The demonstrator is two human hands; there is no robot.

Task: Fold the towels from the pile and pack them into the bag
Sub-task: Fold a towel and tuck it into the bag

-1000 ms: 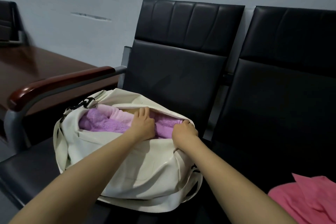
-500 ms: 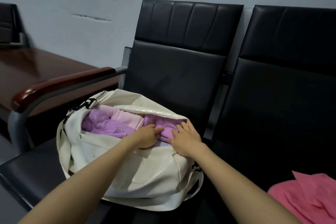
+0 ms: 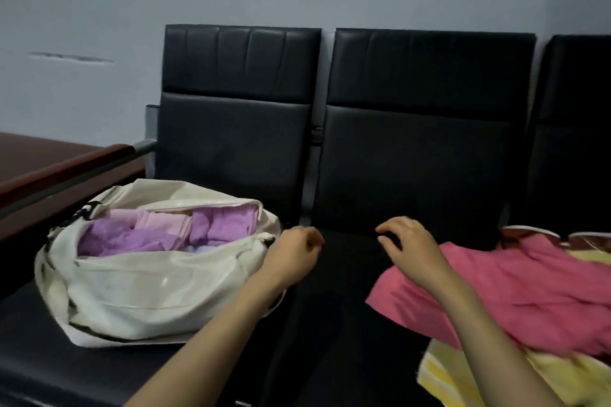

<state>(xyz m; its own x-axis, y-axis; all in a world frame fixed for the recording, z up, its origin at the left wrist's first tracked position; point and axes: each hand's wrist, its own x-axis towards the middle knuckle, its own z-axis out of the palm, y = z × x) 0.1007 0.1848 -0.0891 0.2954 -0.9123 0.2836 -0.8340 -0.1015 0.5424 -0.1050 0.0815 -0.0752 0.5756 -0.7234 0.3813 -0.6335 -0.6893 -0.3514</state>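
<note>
Head view: a row of black padded seats (image 3: 413, 149) stands against a pale wall, and both forearms reach in from below.
Bag: the cream bag (image 3: 132, 291) lies on the left seat, beside the wooden armrest (image 3: 66, 172), with its top wide open.
Towels in the bag: purple towels (image 3: 142, 238) fill the opening, and a pale pink towel (image 3: 165, 220) lies between them near the far edge.
Left hand: the left hand (image 3: 291, 256) is at the right end of the bag, with fingers loosely curled inward and nothing held in them. I cannot tell if it touches the bag.
Right hand: the right hand (image 3: 408, 248) hovers over the middle seat, palm down, with fingers bent and a little spread. It holds nothing.
Pile: the pink towel (image 3: 529, 291) lies crumpled on the right part of the middle seat, just beside the right wrist.
Under the pile: a yellow striped towel (image 3: 578, 373) shows below and in front of the pink one.
Gap: a bare part of the black seat lies between the bag and the pile, and both hands are over it.
Sharpness: the hands and the pile are somewhat blurred.
Left side: a dark brown table top (image 3: 33, 155) lies behind the armrest.
</note>
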